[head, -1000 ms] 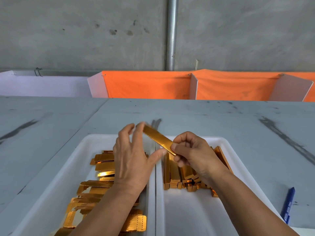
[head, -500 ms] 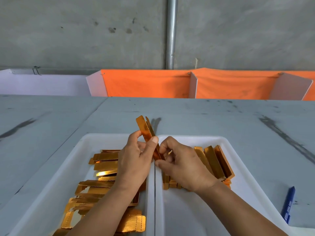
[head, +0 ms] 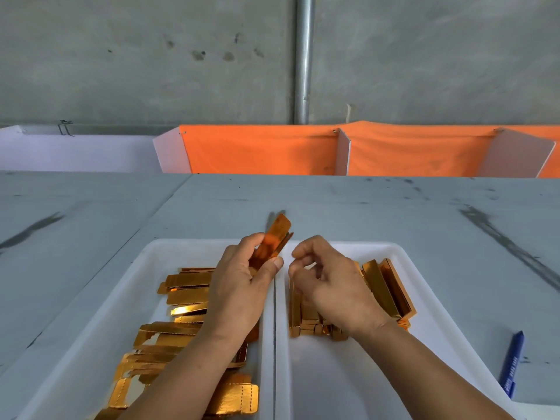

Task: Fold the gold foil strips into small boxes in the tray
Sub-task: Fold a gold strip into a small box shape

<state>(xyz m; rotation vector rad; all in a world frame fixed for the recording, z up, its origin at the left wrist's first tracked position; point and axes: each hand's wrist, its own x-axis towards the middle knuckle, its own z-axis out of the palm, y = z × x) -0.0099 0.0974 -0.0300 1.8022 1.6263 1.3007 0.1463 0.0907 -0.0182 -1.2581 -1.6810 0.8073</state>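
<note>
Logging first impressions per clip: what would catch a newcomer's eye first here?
The gold strip held up in the left hand, over the seam between two white trays. Then the flat strips heaped in the left tray, folded boxes in the right tray, and orange cloth behind the table.

Just two bare hands and arms here. Left of the line where the two white trays point(head: 268, 359) meet you get the left hand point(head: 239, 295), with a short, plain thumbnail point(head: 277, 261) right next to that line. Right of the line is the right hand point(head: 330, 286): creased knuckles, faint tendon ridges across the back, a few skin folds at the wrist. Both forearms are bare all the way to the bottom edge of the frame.
</note>
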